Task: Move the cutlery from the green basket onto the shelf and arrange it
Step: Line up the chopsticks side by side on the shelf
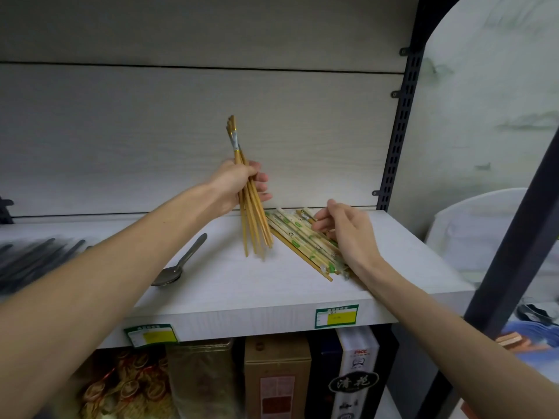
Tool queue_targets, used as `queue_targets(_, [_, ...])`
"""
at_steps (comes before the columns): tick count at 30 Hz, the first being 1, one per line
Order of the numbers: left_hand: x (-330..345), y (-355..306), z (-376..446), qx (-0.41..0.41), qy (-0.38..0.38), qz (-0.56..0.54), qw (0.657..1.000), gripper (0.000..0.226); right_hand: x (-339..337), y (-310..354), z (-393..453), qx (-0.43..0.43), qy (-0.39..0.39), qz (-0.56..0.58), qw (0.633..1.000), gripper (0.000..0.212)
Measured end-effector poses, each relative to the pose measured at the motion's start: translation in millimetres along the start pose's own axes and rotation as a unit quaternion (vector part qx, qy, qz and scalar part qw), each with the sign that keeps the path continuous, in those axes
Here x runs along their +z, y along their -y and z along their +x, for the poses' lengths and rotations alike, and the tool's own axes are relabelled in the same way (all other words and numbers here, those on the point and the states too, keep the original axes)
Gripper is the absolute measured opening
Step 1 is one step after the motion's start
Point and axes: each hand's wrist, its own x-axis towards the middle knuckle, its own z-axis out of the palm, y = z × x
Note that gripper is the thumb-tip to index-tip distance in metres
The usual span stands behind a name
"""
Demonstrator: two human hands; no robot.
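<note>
Two hands are working at the shelf [272,285], sorting chopsticks.
Left hand [239,184] is gripping a bundle of bare chopsticks [252,219], tips standing mid-shelf; right hand [341,228] is pinching wrapped chopsticks [302,237] piled toward the right edge. One spoon [178,264] is lying left; two price labels [336,316] on the front edge are unreadable.

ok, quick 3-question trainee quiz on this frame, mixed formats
1. True or false: the left hand grips a bundle of bare wooden chopsticks, tips resting on the shelf.
2. The right hand touches: A) the spoon B) the wrapped chopsticks C) a price tag.
3. Fill in: left of the bundle lies a metal ____.

Key: 1 true; 2 B, wrapped chopsticks; 3 spoon.
</note>
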Motion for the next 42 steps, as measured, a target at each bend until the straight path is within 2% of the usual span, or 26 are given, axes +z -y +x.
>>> queue_targets(3, [-0.7,18.9,-1.0,-0.057,0.007,0.031,0.998,0.008,2.3,-5.0,-4.7,-0.07,0.081,-0.162,0.981,0.02])
queue_targets(5, [-1.8,35.5,0.2,-0.085,-0.004,0.019,0.996,0.008,6.0,-6.2,-6.6,-0.136,0.142,-0.315,0.928,0.02])
queue_targets(7, [-2.5,52.8,2.6,-0.098,-0.031,0.0,0.995,0.01,9.8,-6.0,-8.2,-0.182,0.171,-0.404,0.88,0.025])
queue_targets(10, [-2.2,73.9,3.7,-0.118,-0.065,-0.031,0.99,0.014,11.6,-3.0,-9.4,-0.195,0.158,-0.436,0.864,0.028])
queue_targets(14, [-1.3,87.2,6.7,-0.107,-0.094,-0.001,0.99,0.014,11.9,-3.7,-11.6,-0.168,0.145,-0.447,0.866,0.028])
queue_targets(17, [-1.6,91.8,8.7,-0.096,-0.112,0.039,0.988,0.016,10.2,-4.1,-13.3,-0.162,0.134,-0.442,0.872,0.026])
queue_targets(21, [2.5,96.8,4.8,-0.057,-0.144,0.164,0.974,0.021,7.7,-3.8,-12.8,-0.15,0.148,-0.415,0.885,0.026])
queue_targets(26, [11.8,96.9,-4.7,-0.022,-0.132,0.24,0.962,0.036,9.5,-7.0,-12.0,-0.159,0.152,-0.425,0.878,0.031])
queue_targets(30, [11.2,94.5,-14.2,0.001,-0.128,0.247,0.96,0.039,8.9,-5.5,-13.3,-0.168,0.148,-0.445,0.867,0.032])
queue_targets(32, [7.6,97.5,-13.2,0.017,-0.106,0.269,0.957,0.033,9.0,-4.4,-14.5,-0.166,0.144,-0.455,0.863,0.032])
queue_targets(34, [4.7,102.3,-14.2,0.029,-0.06,0.357,0.932,0.021,9.5,-3.4,-14.9,-0.163,0.137,-0.463,0.861,0.031])
queue_targets(36, [3.8,109.3,-12.1,0.042,-0.012,0.476,0.879,0.041,9.6,-2.8,-14.5,-0.161,0.129,-0.47,0.858,0.031])
queue_targets(38, [7.2,114.7,-13.2,0.058,0.003,0.545,0.836,0.059,10.1,-2.7,-14.5,-0.161,0.128,-0.492,0.846,0.032])
queue_targets(40, [10.6,118.1,-12.9,0.07,0.002,0.579,0.812,0.064,11.2,-3.6,-14.2,-0.158,0.132,-0.509,0.836,0.034])
queue_targets(42, [13.0,118.7,-14.2,0.063,0.004,0.592,0.804,0.069,12.2,-4.1,-13.7,-0.151,0.141,-0.51,0.835,0.036])
